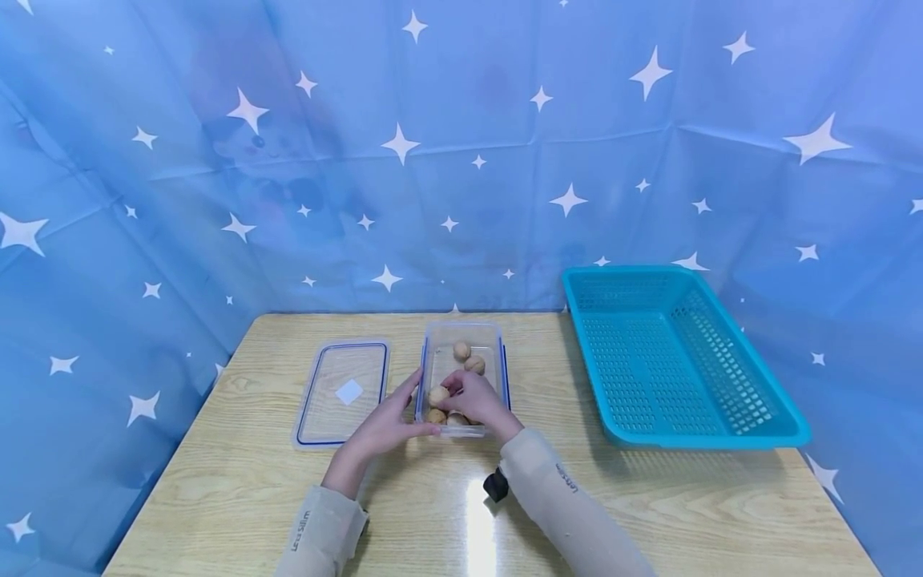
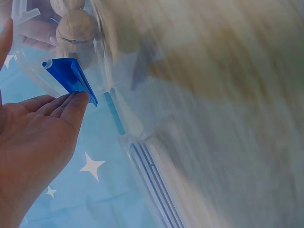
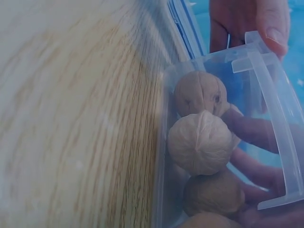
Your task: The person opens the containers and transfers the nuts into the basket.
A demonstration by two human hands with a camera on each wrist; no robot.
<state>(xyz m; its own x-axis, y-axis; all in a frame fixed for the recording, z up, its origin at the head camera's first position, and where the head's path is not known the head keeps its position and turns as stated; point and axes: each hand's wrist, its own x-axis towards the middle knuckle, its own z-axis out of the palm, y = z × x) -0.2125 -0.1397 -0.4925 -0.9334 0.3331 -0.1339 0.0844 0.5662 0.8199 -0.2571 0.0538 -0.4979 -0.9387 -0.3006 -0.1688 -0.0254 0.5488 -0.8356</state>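
A clear plastic box (image 1: 499,353) with blue side latches stands without its lid on the table, and several walnuts (image 1: 461,350) lie in it. My right hand (image 1: 472,398) reaches into the box and pinches a walnut (image 1: 438,396) near the left wall, above other walnuts at the front end. My left hand (image 1: 389,425) rests against the box's front left corner. Its straight fingers touch the blue latch (image 2: 71,76), which hangs out from the side, and its thumb lies at the front rim. Through the box wall, the right wrist view shows walnuts (image 3: 199,142) beside the right fingers.
The clear lid (image 1: 332,409) with a blue seal and a white square label lies flat left of the box. At the right stands a turquoise perforated basket (image 1: 613,421), reaching past the table's right edge. A blue star-patterned cloth (image 1: 476,200) hangs behind the wooden table (image 1: 216,497).
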